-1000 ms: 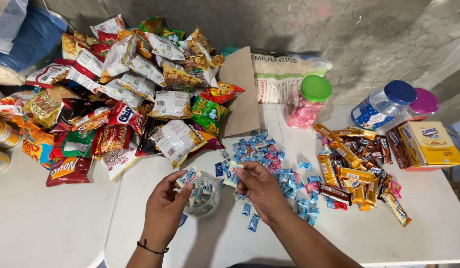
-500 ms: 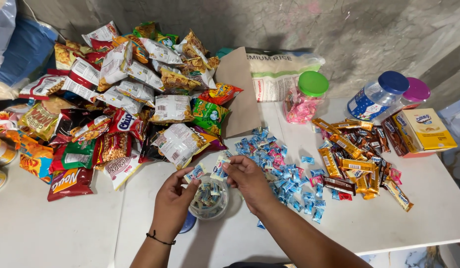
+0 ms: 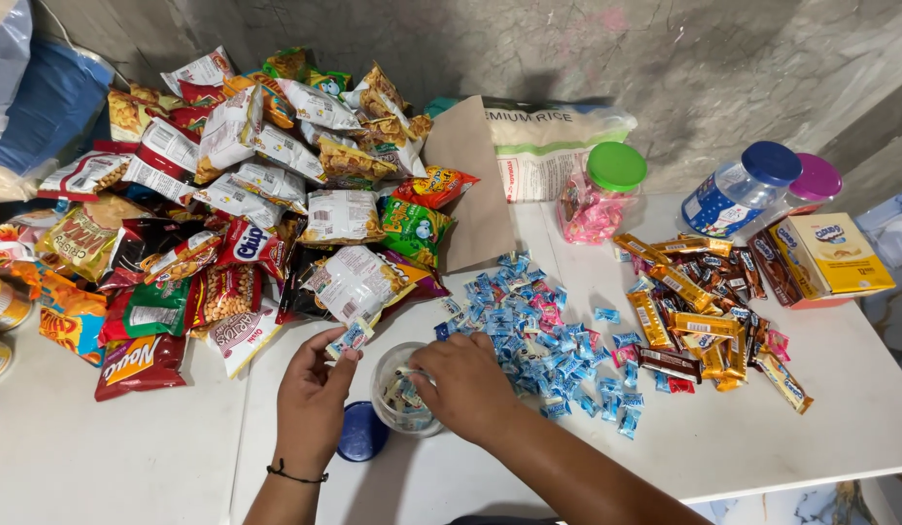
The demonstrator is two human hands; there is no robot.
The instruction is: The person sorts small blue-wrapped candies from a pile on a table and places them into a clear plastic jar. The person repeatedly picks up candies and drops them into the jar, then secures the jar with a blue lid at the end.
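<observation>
Right hand [image 3: 467,387] moved from the heap of little blue sweets [image 3: 538,331] over to the clear jar [image 3: 404,397]. Now sits right on top of the jar's open mouth, fingers curled down into it. Was out on the sweets a second ago. Left hand [image 3: 313,399] slid off the jar to its left side. Now pinching one small blue-and-white sweet [image 3: 351,338] up between fingertips, just by the snack bags [image 3: 349,282]. Blue lid [image 3: 361,433] now showing more, beside the jar.
</observation>
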